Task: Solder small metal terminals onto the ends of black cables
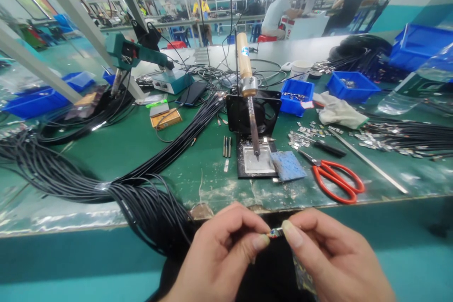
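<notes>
Between my two hands, just off the front edge of the bench, is a small cable connector (275, 233) with coloured wires showing at its left end. My left hand (230, 247) pinches the wire end between thumb and forefinger. On the other side my right hand (329, 250) grips the connector's dark right end with its thumb on top. A soldering iron (252, 118) with a wooden handle stands tip down above a metal tray (253, 163), in front of a black fan (269, 113). Beside the tray lies a blue sponge (290, 166).
A thick bundle of black cables (141, 198) hangs over the bench edge at left. Red-handled scissors (338, 181), a metal ruler (371, 163) and scattered connector pieces (304, 134) lie at right. Blue bins (297, 96) and a white glove (339, 111) stand behind. People sit in the background.
</notes>
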Tool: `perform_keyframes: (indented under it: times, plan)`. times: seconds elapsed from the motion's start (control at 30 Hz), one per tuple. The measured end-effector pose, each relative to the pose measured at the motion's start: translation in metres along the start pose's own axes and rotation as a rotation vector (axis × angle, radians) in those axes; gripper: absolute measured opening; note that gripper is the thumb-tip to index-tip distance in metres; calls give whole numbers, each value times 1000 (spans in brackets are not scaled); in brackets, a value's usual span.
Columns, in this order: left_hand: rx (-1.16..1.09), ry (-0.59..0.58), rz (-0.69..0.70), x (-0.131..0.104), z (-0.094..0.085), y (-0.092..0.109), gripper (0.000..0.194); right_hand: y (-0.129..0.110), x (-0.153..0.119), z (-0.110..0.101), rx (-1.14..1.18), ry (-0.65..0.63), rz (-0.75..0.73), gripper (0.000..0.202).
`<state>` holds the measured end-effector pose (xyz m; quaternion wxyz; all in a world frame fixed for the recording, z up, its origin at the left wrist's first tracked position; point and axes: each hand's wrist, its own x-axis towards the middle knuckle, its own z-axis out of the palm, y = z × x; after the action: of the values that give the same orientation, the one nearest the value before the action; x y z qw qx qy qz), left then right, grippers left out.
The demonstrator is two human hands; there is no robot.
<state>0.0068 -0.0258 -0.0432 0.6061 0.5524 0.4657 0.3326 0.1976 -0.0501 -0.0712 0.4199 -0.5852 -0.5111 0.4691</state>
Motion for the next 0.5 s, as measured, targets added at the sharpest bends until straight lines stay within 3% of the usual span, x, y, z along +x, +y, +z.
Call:
perform_keyframes:
  times: [0.5]
  plan:
    - [-158,-24,-76,2,4,2,18,1,0,2,-7,-39,15,41]
